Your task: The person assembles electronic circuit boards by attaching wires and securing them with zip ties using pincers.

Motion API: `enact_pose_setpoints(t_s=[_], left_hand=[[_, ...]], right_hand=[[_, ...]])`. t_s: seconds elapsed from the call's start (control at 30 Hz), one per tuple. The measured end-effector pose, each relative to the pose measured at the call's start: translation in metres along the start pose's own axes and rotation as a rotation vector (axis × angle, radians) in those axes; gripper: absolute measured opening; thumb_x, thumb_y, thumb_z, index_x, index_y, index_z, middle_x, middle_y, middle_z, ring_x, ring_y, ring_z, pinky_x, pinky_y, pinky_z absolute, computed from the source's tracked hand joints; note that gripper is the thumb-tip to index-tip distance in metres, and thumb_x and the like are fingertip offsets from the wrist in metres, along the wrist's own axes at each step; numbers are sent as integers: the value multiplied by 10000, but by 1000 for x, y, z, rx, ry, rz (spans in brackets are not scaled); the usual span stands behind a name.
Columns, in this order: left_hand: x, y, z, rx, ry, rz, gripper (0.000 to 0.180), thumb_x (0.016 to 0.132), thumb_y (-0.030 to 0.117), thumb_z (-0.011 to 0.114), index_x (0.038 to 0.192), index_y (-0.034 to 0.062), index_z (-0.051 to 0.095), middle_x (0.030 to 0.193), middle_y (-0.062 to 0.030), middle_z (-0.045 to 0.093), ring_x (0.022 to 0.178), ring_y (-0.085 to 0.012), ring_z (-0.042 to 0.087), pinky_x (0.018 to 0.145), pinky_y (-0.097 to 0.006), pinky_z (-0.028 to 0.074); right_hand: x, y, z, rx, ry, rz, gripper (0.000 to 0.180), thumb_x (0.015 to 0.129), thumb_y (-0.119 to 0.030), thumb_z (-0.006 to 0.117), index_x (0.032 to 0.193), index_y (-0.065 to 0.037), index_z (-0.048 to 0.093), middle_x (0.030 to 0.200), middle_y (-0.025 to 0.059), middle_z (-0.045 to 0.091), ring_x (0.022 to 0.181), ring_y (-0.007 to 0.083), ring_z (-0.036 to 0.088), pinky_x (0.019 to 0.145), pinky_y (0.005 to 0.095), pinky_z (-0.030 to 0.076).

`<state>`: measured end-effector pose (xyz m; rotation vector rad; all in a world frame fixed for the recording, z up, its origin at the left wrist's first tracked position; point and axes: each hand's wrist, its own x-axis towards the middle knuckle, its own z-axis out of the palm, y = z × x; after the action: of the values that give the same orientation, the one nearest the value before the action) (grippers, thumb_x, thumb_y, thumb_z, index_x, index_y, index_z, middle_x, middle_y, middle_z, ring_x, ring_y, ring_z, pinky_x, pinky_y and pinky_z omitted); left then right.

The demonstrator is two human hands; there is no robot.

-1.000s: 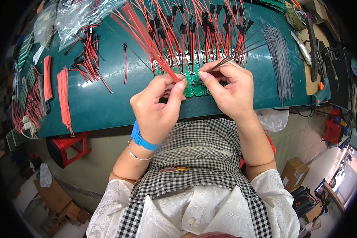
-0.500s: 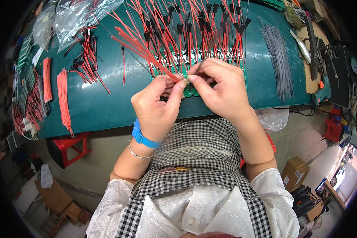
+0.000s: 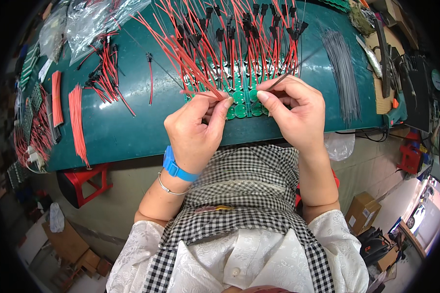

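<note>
My left hand [image 3: 196, 119] pinches a bundle of red wires [image 3: 193, 69] between thumb and fingers; the wires fan up and to the left. To its right, my right hand [image 3: 300, 110] is closed on dark wire [image 3: 280, 81], its thumb against the index finger. How many strands it holds I cannot tell. Between and behind the hands lies a green circuit board panel [image 3: 240, 111] made of round sections. Red and black wires with black plug connectors [image 3: 247, 30] stand up from its far rows. Both hands are over the near rows.
Left on the green table [image 3: 132, 139] lie two bundles of red wire [image 3: 77, 122], a heap of connector leads [image 3: 107, 73] and plastic bags [image 3: 95, 29]. A sheaf of grey wires [image 3: 343, 78] lies at the right, with tools [image 3: 386, 63] beyond it. Red stools stand below.
My right hand has moved right, away from the left hand, with dark wire in its fingers. Round board sections now show between the hands. My left hand has barely moved.
</note>
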<state>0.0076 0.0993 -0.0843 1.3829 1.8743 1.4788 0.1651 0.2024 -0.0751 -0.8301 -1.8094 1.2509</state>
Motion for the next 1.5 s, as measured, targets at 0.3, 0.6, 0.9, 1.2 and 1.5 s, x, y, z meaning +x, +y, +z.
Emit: enact_pose_setpoints(t_s=[0.3,0.6,0.9,1.2,1.5], left_hand=[[1,3,2,62,16,23,90,861,-25,713,948,-45,705,800,-73,722,670,-88,674,613,-223,555],[0,0,2,161,5,90,226,844,-44,716,1070,-45,704,807,-89,727,702,-92,678,617,-227,550],[-1,9,1,-72,7,-62,152,884,-30,688,1029,-74,696,852,-97,729,691,-102,671,621,-221,553],[6,10,8,-143,-46,-82,89,843,-33,707,928,-52,690,809,-111,722,684,-128,700,622,-255,564],[5,7,14,-29,-10,-16,88,822,-22,732,898,-22,688,777,-125,711,655,-150,707,595,-266,558]], right_hand=[[-3,0,-5,172,-9,163,82,812,25,733,892,43,727,869,77,691,730,104,655,643,224,541],[4,3,5,-61,43,-58,43,791,35,723,828,47,705,775,72,685,611,83,625,533,212,498],[5,5,7,-36,50,-65,47,785,25,732,822,39,706,768,72,685,592,79,618,512,208,482],[8,3,9,-138,-41,-88,124,787,5,727,907,25,708,757,66,671,549,99,595,498,237,472],[2,6,-1,-100,29,-43,184,792,9,724,973,21,694,762,57,656,559,73,558,490,218,448]])
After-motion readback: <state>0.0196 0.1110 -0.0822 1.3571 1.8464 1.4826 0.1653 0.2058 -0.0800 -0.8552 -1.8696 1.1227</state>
